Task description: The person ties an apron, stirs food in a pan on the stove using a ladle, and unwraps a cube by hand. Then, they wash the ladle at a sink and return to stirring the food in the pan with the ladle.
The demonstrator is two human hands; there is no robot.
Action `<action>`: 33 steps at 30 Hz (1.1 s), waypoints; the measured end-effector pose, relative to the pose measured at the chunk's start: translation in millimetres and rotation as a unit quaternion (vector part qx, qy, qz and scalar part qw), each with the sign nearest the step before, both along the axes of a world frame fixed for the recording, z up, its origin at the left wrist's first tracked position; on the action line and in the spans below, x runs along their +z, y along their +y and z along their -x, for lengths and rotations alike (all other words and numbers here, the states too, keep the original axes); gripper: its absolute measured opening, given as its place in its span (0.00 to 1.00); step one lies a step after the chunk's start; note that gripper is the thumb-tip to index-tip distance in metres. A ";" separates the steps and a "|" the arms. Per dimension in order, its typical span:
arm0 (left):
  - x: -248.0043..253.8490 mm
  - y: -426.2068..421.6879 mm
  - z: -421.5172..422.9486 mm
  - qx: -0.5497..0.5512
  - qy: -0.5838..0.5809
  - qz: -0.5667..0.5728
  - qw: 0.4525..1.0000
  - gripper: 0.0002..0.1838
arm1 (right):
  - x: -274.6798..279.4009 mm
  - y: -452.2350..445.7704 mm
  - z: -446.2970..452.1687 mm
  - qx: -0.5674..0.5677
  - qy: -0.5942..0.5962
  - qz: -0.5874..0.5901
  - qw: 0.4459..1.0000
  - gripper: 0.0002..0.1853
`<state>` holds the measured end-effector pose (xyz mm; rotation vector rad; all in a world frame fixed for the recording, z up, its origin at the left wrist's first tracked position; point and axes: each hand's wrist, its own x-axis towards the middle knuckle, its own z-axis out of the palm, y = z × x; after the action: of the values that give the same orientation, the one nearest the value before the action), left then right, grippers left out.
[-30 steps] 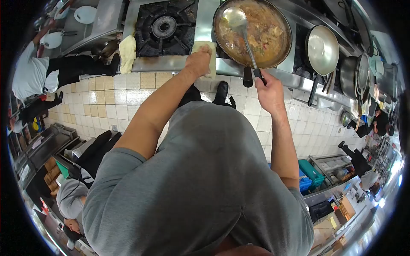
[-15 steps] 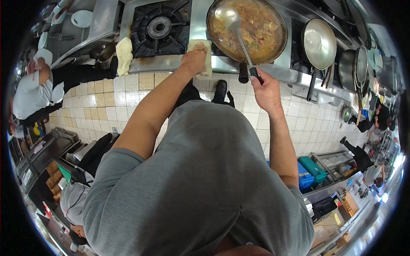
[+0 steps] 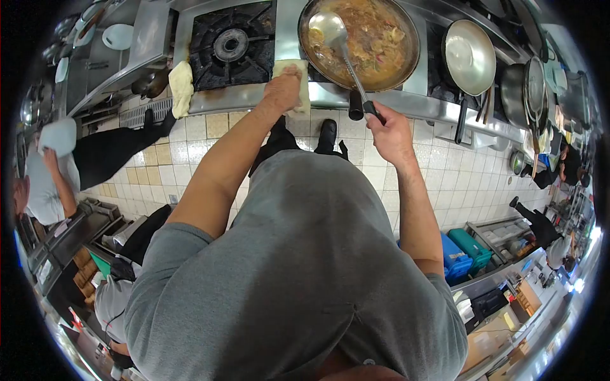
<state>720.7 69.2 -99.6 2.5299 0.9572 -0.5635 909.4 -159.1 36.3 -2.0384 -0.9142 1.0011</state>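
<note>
My right hand (image 3: 391, 132) is closed round the black handle of a metal ladle (image 3: 352, 66). The ladle's round bowl is inside a large pan (image 3: 416, 54), over the brothy brown food (image 3: 372, 38) with pieces in it. The pan's dark handle (image 3: 356, 105) juts over the stove's front edge, just left of my right hand. My left hand (image 3: 283, 91) is closed on a pale yellow folded cloth (image 3: 302, 95), which lies over the front edge of the stove between the pan and a bare burner (image 3: 230, 44). The fingertips of my left hand are partly hidden.
An empty light-coloured frying pan (image 3: 470, 57) sits to the right, beside stacked dark pots (image 3: 513, 95). Another cloth (image 3: 180, 89) hangs at the stove's left end. A person (image 3: 54, 165) holding a white container (image 3: 58, 136) stands at left; other people are behind me.
The ladle's bowl has shifted slightly within the pan, and my right hand moved with it. The person at left has turned and moved nearer. My left hand stays on the cloth.
</note>
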 end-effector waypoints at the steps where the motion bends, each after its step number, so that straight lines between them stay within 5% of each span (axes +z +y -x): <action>1: -5.8 -0.2 2.3 -0.003 -0.009 -0.012 1.000 0.46 | -2.0 -1.7 0.2 -0.004 0.004 0.003 1.000 0.15; 15: -0.9 -4.3 4.4 -0.003 -0.045 -0.031 0.998 0.44 | 10.5 -28.8 3.3 0.012 0.022 0.025 0.999 0.14; 33: 4.0 -3.2 0.0 -0.011 -0.029 -0.021 0.999 0.44 | 31.1 -94.7 -68.4 -0.074 0.228 0.047 0.970 0.20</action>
<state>720.7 66.0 -95.6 2.5814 0.9298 -0.4783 977.8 -253.8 67.4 -1.8037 -0.4730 1.3730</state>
